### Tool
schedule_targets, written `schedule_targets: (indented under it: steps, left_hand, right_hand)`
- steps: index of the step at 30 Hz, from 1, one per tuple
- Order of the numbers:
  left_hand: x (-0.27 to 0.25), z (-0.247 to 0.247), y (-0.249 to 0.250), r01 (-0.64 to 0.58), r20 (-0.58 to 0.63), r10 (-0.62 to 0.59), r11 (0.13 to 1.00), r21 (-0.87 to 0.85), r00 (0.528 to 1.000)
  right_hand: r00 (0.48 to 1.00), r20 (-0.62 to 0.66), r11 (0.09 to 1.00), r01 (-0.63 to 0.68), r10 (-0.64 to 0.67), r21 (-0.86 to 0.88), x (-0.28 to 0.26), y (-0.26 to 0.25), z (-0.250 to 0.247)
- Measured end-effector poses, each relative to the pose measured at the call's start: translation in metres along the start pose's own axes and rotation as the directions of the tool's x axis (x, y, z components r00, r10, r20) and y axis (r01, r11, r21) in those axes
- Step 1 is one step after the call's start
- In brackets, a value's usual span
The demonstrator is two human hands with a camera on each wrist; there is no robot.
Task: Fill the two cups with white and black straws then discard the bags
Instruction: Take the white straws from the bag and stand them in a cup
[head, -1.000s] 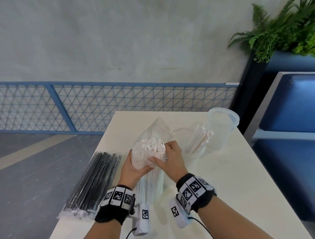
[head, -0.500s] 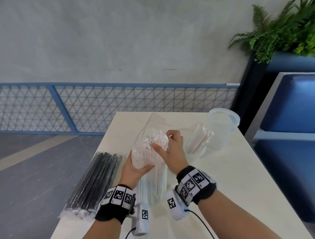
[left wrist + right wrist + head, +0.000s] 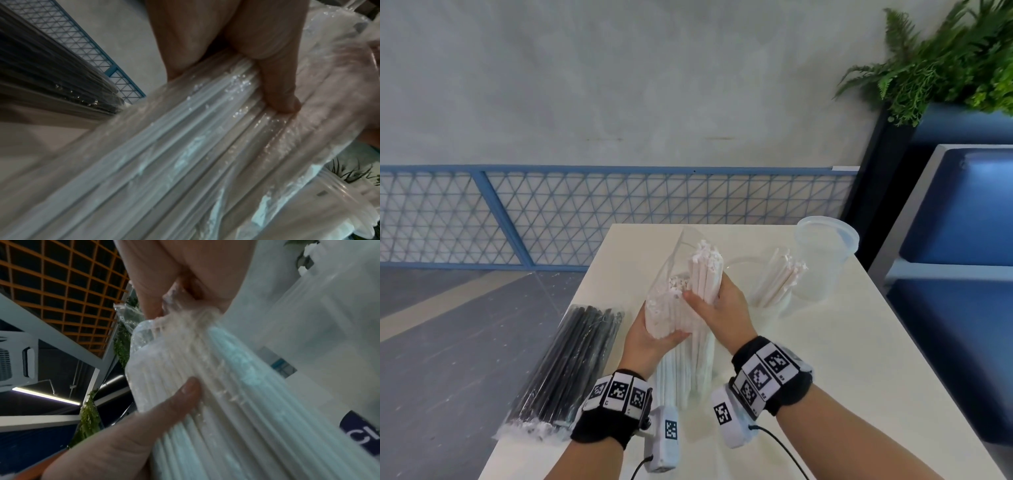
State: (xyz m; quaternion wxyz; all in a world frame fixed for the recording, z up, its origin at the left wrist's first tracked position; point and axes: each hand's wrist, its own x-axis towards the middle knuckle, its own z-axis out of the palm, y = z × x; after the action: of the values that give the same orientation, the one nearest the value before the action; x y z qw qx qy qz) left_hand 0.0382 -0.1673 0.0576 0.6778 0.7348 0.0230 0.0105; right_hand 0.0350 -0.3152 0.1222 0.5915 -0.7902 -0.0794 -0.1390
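Drawing a fistful of white straws (image 3: pixel 705 274) up out of the clear bag (image 3: pixel 671 308), the right hand (image 3: pixel 722 308) has its fingers wrapped round the bundle low down, so the straws stand nearly upright above the fist with their cut tips pointing away and slightly up. Just beside it, touching through the plastic, the left hand (image 3: pixel 650 335) cups the bag from beneath and from its outer side, thumb pressed across the film onto the straws left inside; that hand is curled about the bag, not the loose bundle. Beyond the right hand's knuckles, near and a little toward its outer side, sits the cup (image 3: pixel 770 301) already holding some white straws that lean outward; the right hand is plainly the nearer one to it, so I would judge the bundle needs only to swing outward and drop tips-up along its long axis. Farther out stands the empty cup (image 3: pixel 822 260). Off past the left wrist, the unopened bag of black straws (image 3: pixel 571 359) lies flat on the table (image 3: pixel 825 377).
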Motion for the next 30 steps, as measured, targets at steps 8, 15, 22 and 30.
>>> schedule_targets:
  steps: [8,15,22,30]
  left_hand:
    - [0.003,-0.001,-0.001,0.012,-0.006,-0.012,1.0,-0.001,1.0]
    - [0.004,-0.001,-0.003,0.004,-0.006,-0.004,1.0,0.009,1.0]
    - [0.002,0.001,0.0,0.015,-0.012,-0.015,1.0,0.007,1.0]
    - [0.002,0.001,0.003,0.054,-0.031,-0.054,0.998,0.022,0.998]
  right_hand:
    - [0.996,-0.091,0.997,0.017,-0.009,0.08,0.017,-0.02,-0.004]
    - [0.983,0.126,0.972,-0.153,0.131,0.179,0.026,-0.027,-0.02]
    - [0.99,0.038,0.986,-0.141,0.138,0.087,0.012,-0.006,-0.004]
    - [0.972,-0.211,0.959,-0.041,0.103,0.28,0.041,-0.041,-0.026]
